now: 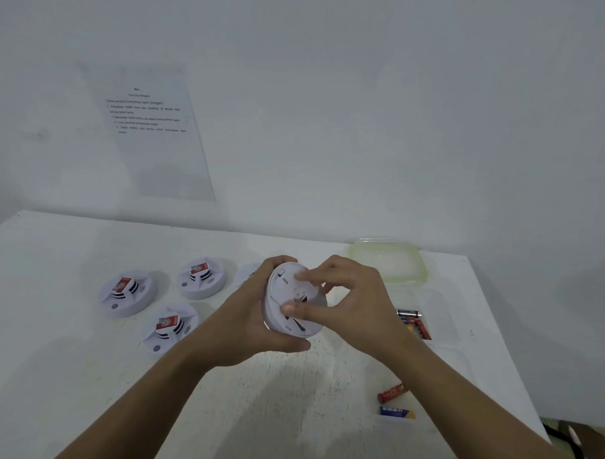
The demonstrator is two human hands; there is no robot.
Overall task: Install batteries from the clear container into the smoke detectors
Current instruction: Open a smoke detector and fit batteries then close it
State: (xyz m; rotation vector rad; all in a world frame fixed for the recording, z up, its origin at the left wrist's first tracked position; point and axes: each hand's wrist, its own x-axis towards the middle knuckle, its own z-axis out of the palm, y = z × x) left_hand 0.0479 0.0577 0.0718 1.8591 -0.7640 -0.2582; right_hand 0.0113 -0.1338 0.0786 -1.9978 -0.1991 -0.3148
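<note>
Nothing here can be read letter for letter. A printed sheet (150, 131) on the wall, at ten o'clock from the middle of the view, carries a short heading and several numbered lines, all too blurred to make out. On the tabletop (50, 340) at eight o'clock, the left detector (125, 292), the far detector (200, 277) and the near detector (169, 327) each bear a red label with a white round mark, with small curved sound-wave signs beside it. At four o'clock a blue battery (396, 412) shows white lettering, blurred, and the red battery (392, 394) just beyond it has pale print, equally illegible.
</note>
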